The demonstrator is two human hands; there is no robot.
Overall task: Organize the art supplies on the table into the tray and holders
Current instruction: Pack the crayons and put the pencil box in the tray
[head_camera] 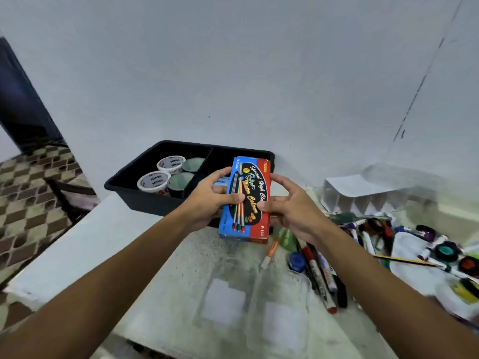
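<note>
**A:** Paint box (245,200) is a flat cardboard rectangle, glossy print, blue on one side and red on the other with a black palette shape and brushes drawn on it. It's held up off the surface (181,268), right at the near edge of the tray (145,200).

**B:** Who's got it?

**A:** Both. Left hand (210,200) curls round the left edge, thumb across the front. Right hand (293,206) pinches the right edge, fingertips on the front.

**B:** And the tray?

**A:** Black plastic, rectangular, rounded corners, a divider down the middle. Left half has four round tubs (169,174), two with white printed lids, two with plain greenish tops. It sits at the back against the wall.

**B:** Surface looks rough?

**A:** Pale, speckled, kind of stained. An orange marker (270,251) lies just below the box. Further right there's a heap of markers (321,275), a small round blue pot (296,261), a yellow pencil (404,260) and round paint pots on a white palette (412,255). A white holder (363,195) with angled compartments stands behind that pile.
</note>
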